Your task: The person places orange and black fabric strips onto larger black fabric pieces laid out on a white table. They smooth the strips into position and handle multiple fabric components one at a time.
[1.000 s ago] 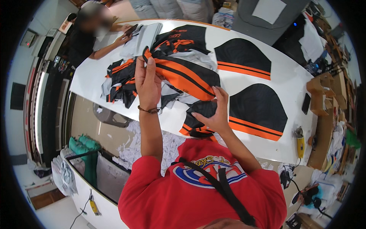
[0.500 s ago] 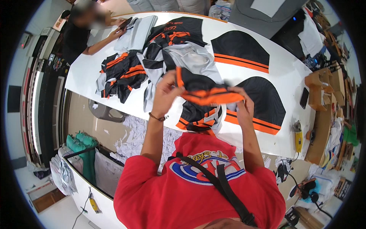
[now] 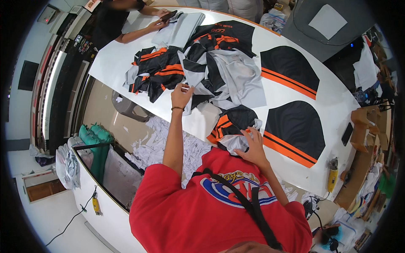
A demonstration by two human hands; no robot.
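My left hand (image 3: 181,96) is over the table beside the big heap of fabric. Its fingers are loosely curled with a gap between thumb and fingers, and no cloth shows in them. My right hand (image 3: 253,148) rests on a small pile of black, orange and light grey cut fabric pieces (image 3: 238,116) at the table's front edge, its thumb and fingers spread apart. To the right lie two flat black sleeve-shaped panels with orange striped hems, a far one (image 3: 290,67) and a near one (image 3: 295,128). The large crumpled heap of grey, black and orange fabric (image 3: 236,74) lies beyond my hands.
Across the white table (image 3: 114,63) at the far left, a person holds a phone (image 3: 168,17) near folded pale cloth (image 3: 185,31). A yellow-handled cutter (image 3: 333,175), a dark phone (image 3: 347,134) and a cardboard box (image 3: 366,126) are at the right. White scraps (image 3: 164,143) cover the floor.
The black and orange piece stretched between my hands has been lowered onto the small pile. My hands have separated, the right one moving down to that pile. The view has shifted.
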